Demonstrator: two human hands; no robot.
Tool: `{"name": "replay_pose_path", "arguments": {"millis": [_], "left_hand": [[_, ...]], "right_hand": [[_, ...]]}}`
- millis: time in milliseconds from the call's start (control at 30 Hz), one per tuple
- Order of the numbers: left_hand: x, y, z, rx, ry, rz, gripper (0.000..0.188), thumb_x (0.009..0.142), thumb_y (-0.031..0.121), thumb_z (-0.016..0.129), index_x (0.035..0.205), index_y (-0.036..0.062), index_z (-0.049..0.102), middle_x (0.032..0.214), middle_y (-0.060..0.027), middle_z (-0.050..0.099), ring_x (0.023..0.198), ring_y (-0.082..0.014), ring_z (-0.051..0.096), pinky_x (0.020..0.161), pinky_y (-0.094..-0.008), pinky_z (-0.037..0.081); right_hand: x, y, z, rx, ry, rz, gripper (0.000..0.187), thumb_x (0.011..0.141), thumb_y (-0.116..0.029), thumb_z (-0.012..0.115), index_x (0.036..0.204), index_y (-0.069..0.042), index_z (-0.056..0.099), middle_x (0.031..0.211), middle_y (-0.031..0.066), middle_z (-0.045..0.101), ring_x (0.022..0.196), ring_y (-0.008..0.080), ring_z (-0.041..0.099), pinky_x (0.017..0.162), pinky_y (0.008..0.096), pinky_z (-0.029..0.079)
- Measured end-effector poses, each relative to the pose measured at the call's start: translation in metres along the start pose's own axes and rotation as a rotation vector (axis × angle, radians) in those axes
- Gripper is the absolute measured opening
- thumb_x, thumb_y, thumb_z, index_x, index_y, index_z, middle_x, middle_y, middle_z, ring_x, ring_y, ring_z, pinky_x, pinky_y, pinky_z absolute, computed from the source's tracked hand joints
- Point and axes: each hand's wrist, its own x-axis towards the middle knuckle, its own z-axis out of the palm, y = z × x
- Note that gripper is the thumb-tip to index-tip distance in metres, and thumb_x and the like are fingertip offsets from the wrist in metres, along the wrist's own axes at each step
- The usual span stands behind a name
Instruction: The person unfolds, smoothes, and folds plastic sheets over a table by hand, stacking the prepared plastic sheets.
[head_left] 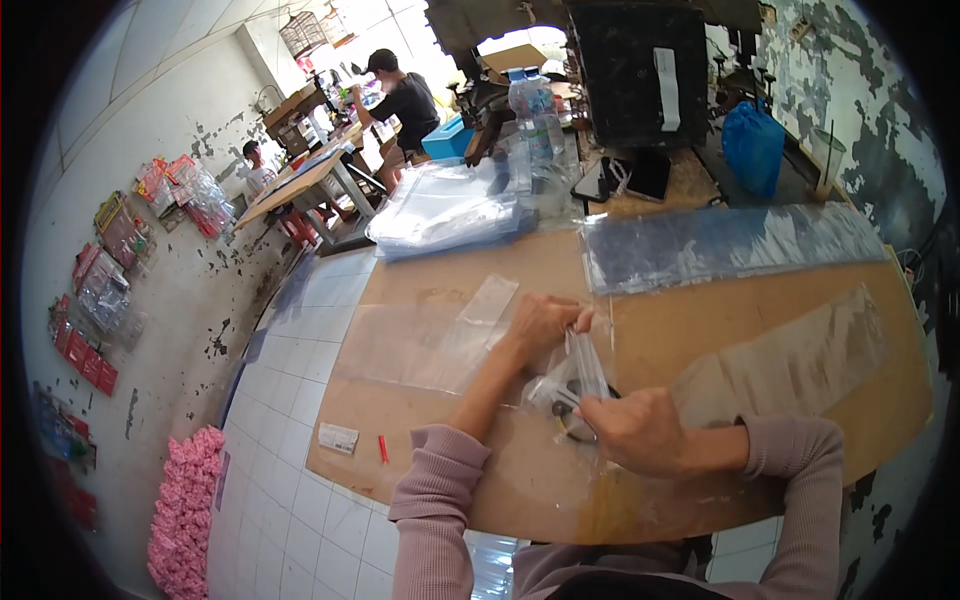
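**Inspector:** Presently, the person's left hand (540, 322) and right hand (638, 430) meet at the centre of the frame over the wooden worktable (480, 480). Between them runs a narrow clear plastic sleeve (583, 362), pinched at its upper end by the left fingers and gripped low in the closed right fist.

**Clerk:** And the handling?

**Inspector:** By appearance, very light, limp and slick; it would likely crumple or slide if gripped mid-length. Holding it at both ends, as here, seems the sound grip. A dark round object (572, 420) sits under the right hand; its nature cannot be told.

**Clerk:** Surrounding materials?

**Inspector:** Flat clear film sheets (430, 340) lie left of centre, glossy and thin. A long strip of transparent bags (730, 245) lies across the upper right of the table, and a thick stack of bags (445, 210) at upper centre. Plastic bottles (530, 110) stand behind it. A small red stick (382, 449) and a white label (338, 437) rest at the lower left of the tabletop.
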Motion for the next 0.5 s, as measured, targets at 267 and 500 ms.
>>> {"name": "replay_pose_path", "arguments": {"millis": [267,500], "left_hand": [[0.008,0.024,-0.022,0.152,-0.044,-0.131,0.039,0.084,0.024,0.047,0.050,0.0044,0.047,0.044,-0.0093,0.045,0.038,-0.0244,0.043,0.040,-0.0325,0.033],[-0.002,0.106,-0.051,0.309,-0.008,-0.313,0.018,0.074,0.022,0.056,0.065,0.0064,0.056,0.052,-0.0122,0.053,0.051,-0.0278,0.055,0.045,-0.0355,0.042]], "right_hand": [[-0.002,-0.017,-0.031,0.050,0.019,0.001,0.007,0.071,-0.011,0.053,0.069,-0.008,0.046,0.052,0.0027,0.048,0.040,0.0185,0.049,0.035,0.0314,0.036],[0.003,-0.006,-0.086,-0.492,0.117,0.068,0.017,0.076,-0.019,0.055,0.080,-0.004,0.048,0.078,0.0125,0.051,0.067,0.0229,0.054,0.053,0.0371,0.041]]}}
